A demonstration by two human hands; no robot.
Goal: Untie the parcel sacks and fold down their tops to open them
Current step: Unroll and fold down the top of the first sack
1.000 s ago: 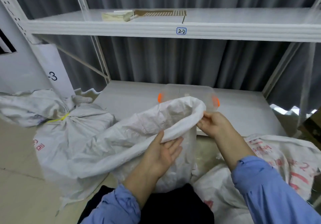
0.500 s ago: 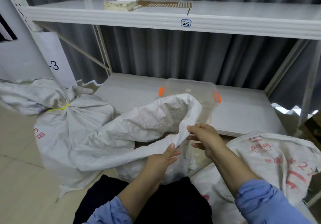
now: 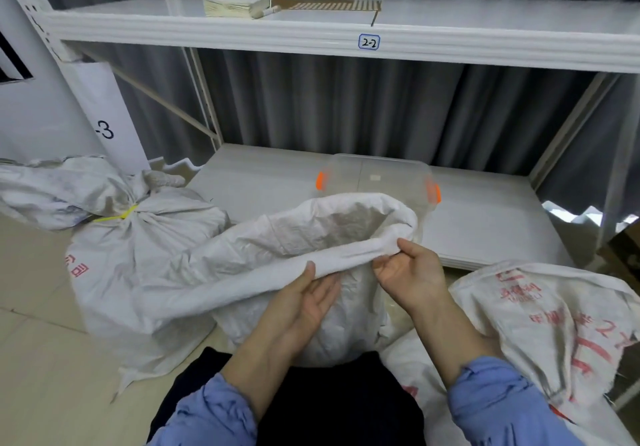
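Observation:
An open white woven sack [image 3: 277,237] stands in front of me, its mouth rolled over into a thick rim. My left hand [image 3: 304,300] holds the near rim, thumb on top and fingers underneath. My right hand [image 3: 408,272] pinches the same rim a little to the right, palm turned up. To the left, a second white sack [image 3: 138,255] stays tied at the neck with a yellow tie [image 3: 121,216]. A third sack [image 3: 554,324] with red print lies at the right.
A clear plastic bin [image 3: 377,179] with orange clips sits on the low white shelf [image 3: 485,224] behind the open sack. An upper shelf [image 3: 450,43] labelled 2-2 carries flat cardboard items. Another sack [image 3: 52,189] lies at far left on the tiled floor.
My right hand came inward along the sack's rim towards my left hand, and both now hold the near edge close together. The rim has rolled thicker.

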